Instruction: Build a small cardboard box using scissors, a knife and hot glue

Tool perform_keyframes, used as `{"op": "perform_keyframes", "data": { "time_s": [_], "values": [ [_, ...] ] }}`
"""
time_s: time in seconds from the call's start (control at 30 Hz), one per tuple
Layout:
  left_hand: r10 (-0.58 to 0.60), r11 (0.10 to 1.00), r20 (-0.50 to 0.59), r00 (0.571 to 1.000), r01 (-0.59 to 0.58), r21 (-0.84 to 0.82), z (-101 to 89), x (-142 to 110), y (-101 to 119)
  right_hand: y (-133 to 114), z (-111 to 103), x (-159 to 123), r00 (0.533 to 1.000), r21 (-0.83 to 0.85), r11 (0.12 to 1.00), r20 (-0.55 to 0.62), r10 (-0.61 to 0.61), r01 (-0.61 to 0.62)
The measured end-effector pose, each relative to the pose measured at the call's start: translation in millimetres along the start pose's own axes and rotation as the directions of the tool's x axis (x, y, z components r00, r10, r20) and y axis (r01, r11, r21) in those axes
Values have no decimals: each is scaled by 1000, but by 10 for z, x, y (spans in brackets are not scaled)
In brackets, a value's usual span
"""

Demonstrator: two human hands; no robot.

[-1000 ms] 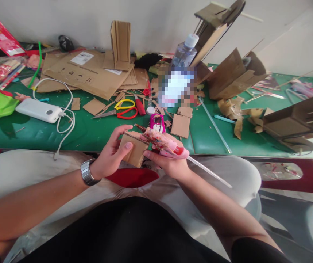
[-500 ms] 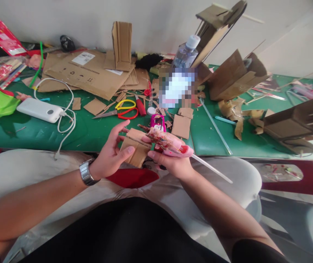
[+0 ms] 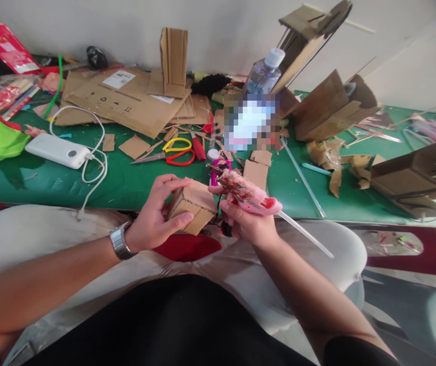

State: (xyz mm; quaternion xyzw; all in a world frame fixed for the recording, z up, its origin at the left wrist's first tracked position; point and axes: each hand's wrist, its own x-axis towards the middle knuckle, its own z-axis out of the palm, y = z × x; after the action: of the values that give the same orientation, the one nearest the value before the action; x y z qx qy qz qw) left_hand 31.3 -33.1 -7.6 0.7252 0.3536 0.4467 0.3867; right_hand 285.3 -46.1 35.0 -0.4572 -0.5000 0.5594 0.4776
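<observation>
My left hand [image 3: 164, 211] grips a small cardboard box [image 3: 195, 201], thumb on its near face and fingers along the far side. A pink glue gun [image 3: 246, 192] is in my right hand [image 3: 250, 223], its fingers wrapped round the handle. The gun's dark nozzle points up and left, above the table edge and apart from the box. A clear glue stick [image 3: 305, 235] juts from its back end. Behind the nozzle stands a small magenta object [image 3: 215, 177], partly hidden by the gun.
Scissors [image 3: 178, 152], a red-handled tool [image 3: 198, 146] and cardboard scraps lie on the green table [image 3: 126, 183]. A white power bank [image 3: 58, 151] with a cable is at left. Behind are flattened cardboard [image 3: 115, 104], a bottle [image 3: 266, 73] and a blurred-out bright patch. Cardboard constructions [image 3: 328, 109] stand at right.
My right hand has drawn the glue gun a little right, away from the cardboard box. The box has turned in my left hand, whose fingers have closed further over it.
</observation>
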Motion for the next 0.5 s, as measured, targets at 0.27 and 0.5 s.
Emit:
{"op": "perform_keyframes", "data": {
  "time_s": [0.27, 0.5],
  "values": [
    [-106, 969, 12, 994, 106, -224, 50, -56, -14, 11, 4, 9, 1000, 16, 999, -4, -30, 30],
    [-4, 1000, 84, 996, 2, 25, -32, -4, 59, 18, -32, 21, 1000, 16, 1000, -22, -20, 20]
  ]
}}
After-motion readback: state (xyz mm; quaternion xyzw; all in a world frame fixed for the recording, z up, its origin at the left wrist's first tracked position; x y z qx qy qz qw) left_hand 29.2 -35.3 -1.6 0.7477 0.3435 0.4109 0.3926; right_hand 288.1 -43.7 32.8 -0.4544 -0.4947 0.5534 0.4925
